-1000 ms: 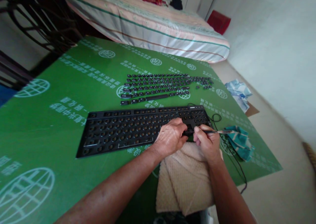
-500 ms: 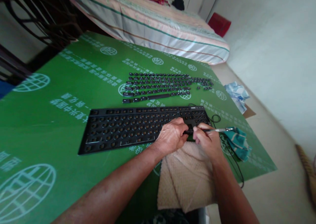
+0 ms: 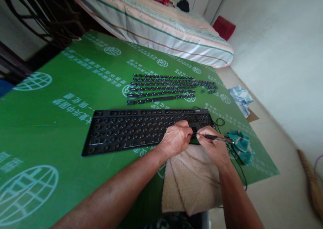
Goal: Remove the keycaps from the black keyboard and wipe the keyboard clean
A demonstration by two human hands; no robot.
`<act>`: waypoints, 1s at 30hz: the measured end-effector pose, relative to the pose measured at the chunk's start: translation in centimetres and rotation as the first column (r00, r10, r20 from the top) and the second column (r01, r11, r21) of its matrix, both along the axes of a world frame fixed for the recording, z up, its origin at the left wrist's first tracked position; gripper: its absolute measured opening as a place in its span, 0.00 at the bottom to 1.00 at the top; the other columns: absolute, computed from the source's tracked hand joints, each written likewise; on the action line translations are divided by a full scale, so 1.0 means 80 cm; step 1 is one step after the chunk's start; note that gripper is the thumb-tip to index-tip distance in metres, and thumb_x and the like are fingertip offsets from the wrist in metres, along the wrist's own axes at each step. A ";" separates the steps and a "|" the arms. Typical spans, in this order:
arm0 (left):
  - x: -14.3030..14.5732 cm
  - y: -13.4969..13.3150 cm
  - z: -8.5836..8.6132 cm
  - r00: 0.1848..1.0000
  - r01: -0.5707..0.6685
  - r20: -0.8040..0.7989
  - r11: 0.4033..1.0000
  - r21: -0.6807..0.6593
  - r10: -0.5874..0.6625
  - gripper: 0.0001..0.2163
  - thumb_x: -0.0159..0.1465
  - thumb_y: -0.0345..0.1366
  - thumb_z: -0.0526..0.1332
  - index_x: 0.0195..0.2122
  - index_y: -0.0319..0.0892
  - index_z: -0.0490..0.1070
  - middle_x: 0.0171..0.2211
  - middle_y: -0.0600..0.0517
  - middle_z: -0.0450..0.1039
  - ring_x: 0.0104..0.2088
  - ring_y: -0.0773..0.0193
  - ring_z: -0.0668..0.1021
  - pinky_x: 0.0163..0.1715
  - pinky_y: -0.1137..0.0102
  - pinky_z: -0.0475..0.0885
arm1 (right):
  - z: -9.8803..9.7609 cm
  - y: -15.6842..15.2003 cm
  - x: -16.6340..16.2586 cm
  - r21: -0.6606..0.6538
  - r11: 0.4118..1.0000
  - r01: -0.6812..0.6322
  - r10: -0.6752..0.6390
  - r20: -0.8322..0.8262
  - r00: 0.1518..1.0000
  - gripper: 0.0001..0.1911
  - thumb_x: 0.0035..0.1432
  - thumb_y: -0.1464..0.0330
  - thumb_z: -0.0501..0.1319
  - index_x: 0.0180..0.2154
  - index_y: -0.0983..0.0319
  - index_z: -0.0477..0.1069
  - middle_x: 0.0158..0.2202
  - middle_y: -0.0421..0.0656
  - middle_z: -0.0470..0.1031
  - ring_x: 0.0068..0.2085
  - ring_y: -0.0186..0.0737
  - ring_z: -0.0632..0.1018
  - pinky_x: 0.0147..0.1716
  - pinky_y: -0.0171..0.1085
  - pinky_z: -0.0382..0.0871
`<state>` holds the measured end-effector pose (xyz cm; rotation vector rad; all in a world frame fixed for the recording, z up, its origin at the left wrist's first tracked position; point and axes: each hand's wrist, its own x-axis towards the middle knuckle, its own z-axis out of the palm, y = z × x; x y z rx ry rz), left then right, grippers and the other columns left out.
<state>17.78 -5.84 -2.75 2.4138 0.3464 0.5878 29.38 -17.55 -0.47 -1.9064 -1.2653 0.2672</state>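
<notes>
A black keyboard [image 3: 141, 129] with its keycaps off lies in front of me, its key sockets bare. My left hand [image 3: 176, 136] is over its lower right part, fingers curled together; whatever they pinch is hidden. Close beside it, my right hand [image 3: 212, 141] grips a thin brush [image 3: 210, 137] with a dark handle and a silvery end pointing right. The fingertips of both hands nearly meet at the keyboard's near edge. Beyond the keyboard, the loose black keycaps [image 3: 161, 87] are laid out in rows. A beige towel [image 3: 189, 185] lies beneath my wrists.
The green printed table [image 3: 68, 121] carries everything. A teal cloth [image 3: 241, 148] and a black cable [image 3: 238, 170] lie right of my right hand. A bed [image 3: 161, 30] stands behind the table, a dark chair [image 3: 42, 17] at far left, and a pale wall [image 3: 285, 54] at right.
The brush has swung so that its silvery end points lower and nearer me, and my right hand has turned slightly. My left hand stays in about the same place.
</notes>
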 end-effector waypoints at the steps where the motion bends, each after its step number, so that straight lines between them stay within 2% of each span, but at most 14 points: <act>1: 0.000 0.000 0.000 1.000 -0.001 0.000 1.000 0.007 0.001 0.08 0.57 0.27 0.56 0.26 0.42 0.73 0.29 0.52 0.69 0.31 0.65 0.73 0.31 0.73 0.69 | 0.000 0.000 0.000 0.001 1.000 -0.002 0.002 -0.011 1.000 0.07 0.51 0.71 0.57 0.22 0.61 0.65 0.28 0.41 0.70 0.32 0.37 0.71 0.32 0.36 0.63; 8: 0.000 0.001 -0.003 1.000 0.022 -0.007 0.998 0.063 -0.021 0.09 0.58 0.27 0.56 0.25 0.41 0.74 0.29 0.51 0.70 0.31 0.65 0.73 0.30 0.73 0.67 | -0.005 -0.004 0.006 -0.090 0.995 0.049 -0.061 -0.144 0.988 0.05 0.51 0.67 0.59 0.26 0.62 0.70 0.28 0.41 0.71 0.29 0.37 0.72 0.25 0.34 0.66; 15: 0.001 0.002 -0.004 0.999 0.028 0.014 0.999 0.046 -0.029 0.10 0.58 0.26 0.56 0.25 0.41 0.74 0.28 0.52 0.70 0.30 0.65 0.73 0.29 0.74 0.66 | -0.003 -0.005 0.002 -0.133 0.989 0.071 -0.115 -0.365 0.924 0.12 0.50 0.61 0.63 0.31 0.64 0.72 0.25 0.42 0.74 0.24 0.36 0.73 0.21 0.34 0.69; 21: -0.001 0.003 -0.006 0.996 0.063 0.069 0.997 -0.037 -0.061 0.11 0.58 0.25 0.55 0.26 0.43 0.76 0.30 0.53 0.71 0.31 0.67 0.74 0.29 0.75 0.66 | 0.001 -0.002 0.001 -0.119 0.990 0.075 -0.118 -0.416 0.902 0.13 0.49 0.60 0.64 0.30 0.64 0.71 0.24 0.42 0.73 0.27 0.39 0.77 0.20 0.32 0.70; 26: -0.002 0.003 -0.006 0.993 0.099 0.071 0.995 -0.031 -0.097 0.11 0.58 0.26 0.55 0.26 0.44 0.76 0.30 0.54 0.72 0.32 0.67 0.75 0.31 0.75 0.67 | 0.000 0.000 0.003 -0.108 0.987 0.121 -0.158 -0.477 0.865 0.15 0.47 0.59 0.65 0.30 0.64 0.70 0.23 0.41 0.72 0.27 0.40 0.77 0.19 0.32 0.70; 30: -0.004 0.003 -0.004 0.991 0.113 0.074 0.993 -0.045 -0.109 0.11 0.59 0.25 0.54 0.28 0.43 0.76 0.30 0.54 0.73 0.32 0.67 0.75 0.31 0.76 0.67 | 0.005 0.002 0.003 -0.135 0.987 0.091 -0.144 -0.470 0.871 0.14 0.48 0.60 0.65 0.30 0.64 0.69 0.24 0.41 0.72 0.27 0.39 0.77 0.18 0.31 0.70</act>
